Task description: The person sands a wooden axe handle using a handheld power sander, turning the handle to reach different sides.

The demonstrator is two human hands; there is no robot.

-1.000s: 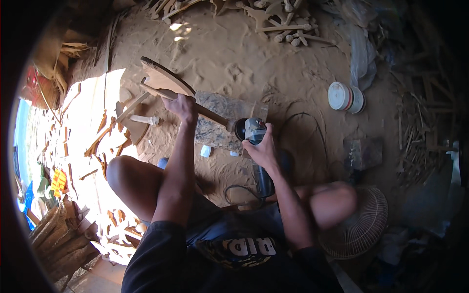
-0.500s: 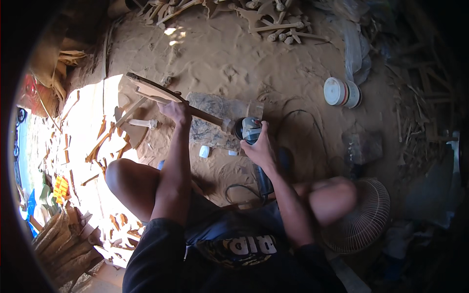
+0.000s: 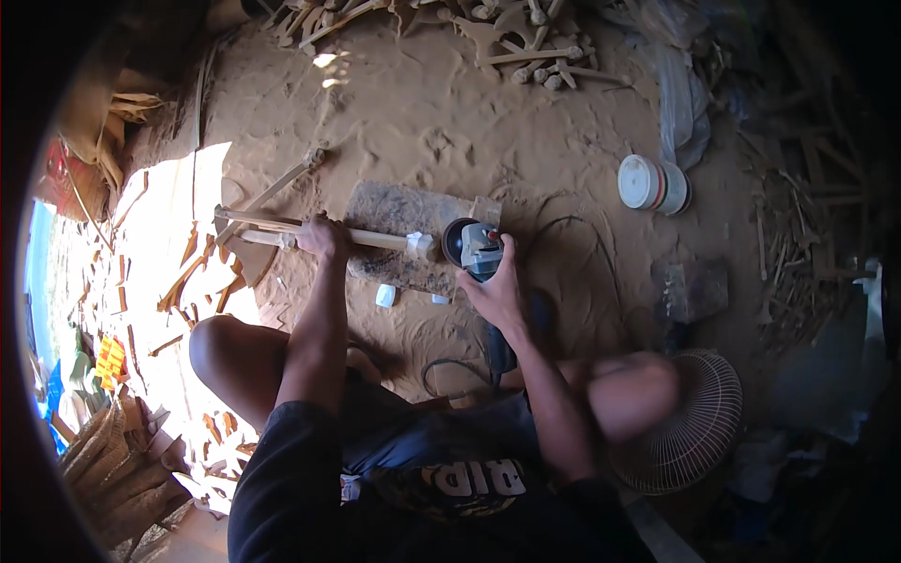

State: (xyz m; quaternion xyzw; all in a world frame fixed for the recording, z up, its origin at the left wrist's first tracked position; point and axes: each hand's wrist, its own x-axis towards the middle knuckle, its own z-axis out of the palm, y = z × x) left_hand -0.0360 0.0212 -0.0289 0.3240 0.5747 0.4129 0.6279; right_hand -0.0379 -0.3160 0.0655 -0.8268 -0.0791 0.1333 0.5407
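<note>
My left hand (image 3: pixel 322 237) is wrapped round a long, pale, flat bone (image 3: pixel 380 240) with a knobby end, which looks like a shoulder blade. That knob lies just left of the dark disc of an angle grinder (image 3: pixel 481 249); whether they touch I cannot tell. Closed about the grinder's head is my right hand (image 3: pixel 497 293), thumb and fingers on either side. The tool's dark body hangs down toward my lap. Beneath the bone and the disc lies a worn, stained block (image 3: pixel 375 199) on the sand. More long bones (image 3: pixel 286 181) rest beyond and left of my left hand.
Bones are heaped (image 3: pixel 535 52) at the far side. To the right stand a white tub (image 3: pixel 641 183), a dusty box (image 3: pixel 693 289) and a round wire fan guard (image 3: pixel 690 432) by my knee. The grinder's cord (image 3: pixel 605 246) loops across the sand. Offcuts (image 3: pixel 197 281) lie in the sunlit patch.
The bone has turned in my left hand: its far-left end has swung down toward me, so it lies nearer level. The grinder has shifted slightly left in view and stays in my right hand.
</note>
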